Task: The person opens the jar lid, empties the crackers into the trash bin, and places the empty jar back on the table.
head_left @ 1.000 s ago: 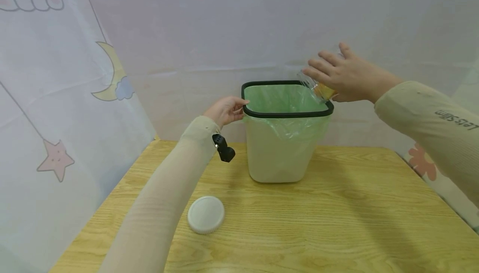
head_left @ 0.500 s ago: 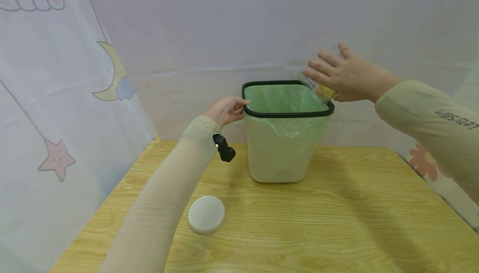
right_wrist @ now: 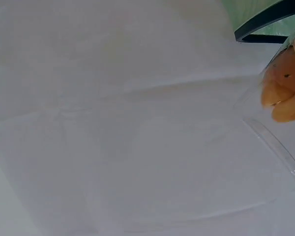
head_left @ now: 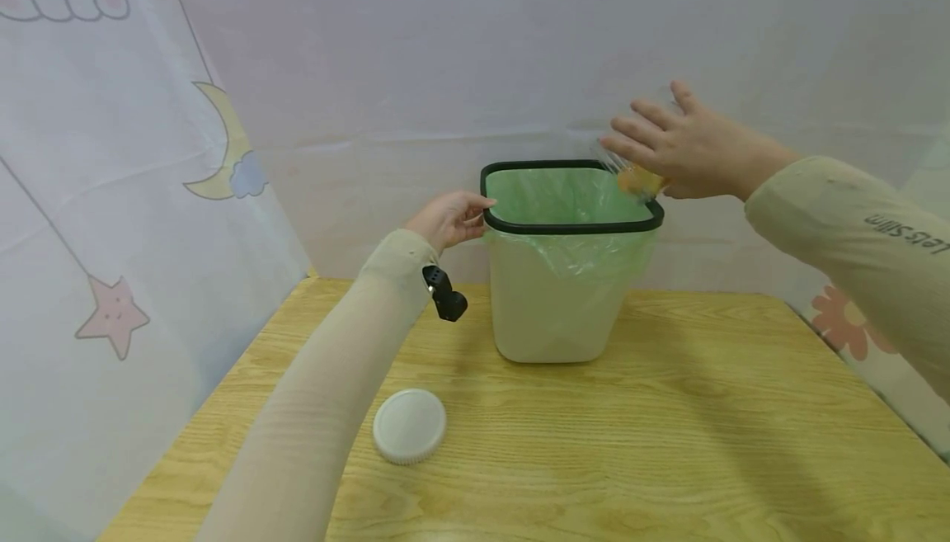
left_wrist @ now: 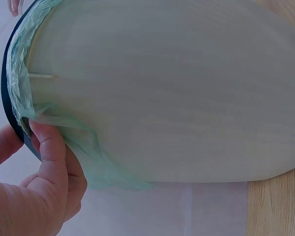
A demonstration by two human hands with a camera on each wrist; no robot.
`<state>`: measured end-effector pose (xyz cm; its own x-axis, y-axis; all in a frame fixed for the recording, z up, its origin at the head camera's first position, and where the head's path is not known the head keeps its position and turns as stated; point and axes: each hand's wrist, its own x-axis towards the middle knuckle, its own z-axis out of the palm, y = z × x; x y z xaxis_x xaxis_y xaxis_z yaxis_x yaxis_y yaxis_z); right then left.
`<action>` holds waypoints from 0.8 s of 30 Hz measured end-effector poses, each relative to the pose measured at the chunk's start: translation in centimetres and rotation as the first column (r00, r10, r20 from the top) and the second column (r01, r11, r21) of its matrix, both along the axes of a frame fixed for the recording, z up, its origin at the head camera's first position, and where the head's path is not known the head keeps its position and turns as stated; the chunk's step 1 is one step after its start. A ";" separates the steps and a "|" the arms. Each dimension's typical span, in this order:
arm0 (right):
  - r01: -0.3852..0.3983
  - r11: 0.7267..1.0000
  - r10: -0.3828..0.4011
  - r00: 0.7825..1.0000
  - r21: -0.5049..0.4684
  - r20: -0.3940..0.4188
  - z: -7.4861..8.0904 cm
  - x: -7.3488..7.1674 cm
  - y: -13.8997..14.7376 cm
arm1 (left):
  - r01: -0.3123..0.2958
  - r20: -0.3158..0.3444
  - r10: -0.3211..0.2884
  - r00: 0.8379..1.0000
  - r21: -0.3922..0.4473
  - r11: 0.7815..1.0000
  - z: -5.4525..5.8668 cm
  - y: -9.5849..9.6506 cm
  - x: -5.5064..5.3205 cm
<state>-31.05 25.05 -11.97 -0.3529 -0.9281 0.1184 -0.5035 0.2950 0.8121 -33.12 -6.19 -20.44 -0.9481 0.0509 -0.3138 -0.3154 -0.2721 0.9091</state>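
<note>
A pale trash bin [head_left: 552, 311] with a black rim and a green liner bag stands upright at the table's back. My left hand [head_left: 447, 220] pinches its left rim, thumb on one side and fingers on the other, against the folded bag [left_wrist: 20, 73]. Over the right rim, my right hand [head_left: 690, 146] holds a clear jar [right_wrist: 273, 145], tilted with its mouth toward the bin's opening. Orange-yellow soft pieces [right_wrist: 285, 96] lie inside the jar, near the lower side. The hand hides part of the jar, which looks blurred in the head view.
A white ribbed screw lid [head_left: 409, 425] lies on the wooden table [head_left: 668, 443], in front of the bin and beside the left forearm. A light cloth backdrop [head_left: 416, 55] with cartoon prints hangs behind and to the left.
The jar has shifted slightly in the right hand, and the orange-yellow pieces sit a little farther left and higher. The left hand, bin and lid stay where they were.
</note>
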 end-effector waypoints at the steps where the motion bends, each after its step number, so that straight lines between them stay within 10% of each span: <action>1: -0.002 1.000 0.002 1.000 -0.008 0.006 0.0 0.0 0.0 | 0.001 -0.001 -0.001 1.000 -0.002 1.000 0.0 0.0 0.0; 24: 0.114 0.963 -0.083 0.987 -0.245 0.134 -0.5 -0.1 0.0 | 0.023 -0.028 -0.023 0.999 -0.018 1.000 -0.4 -0.2 0.0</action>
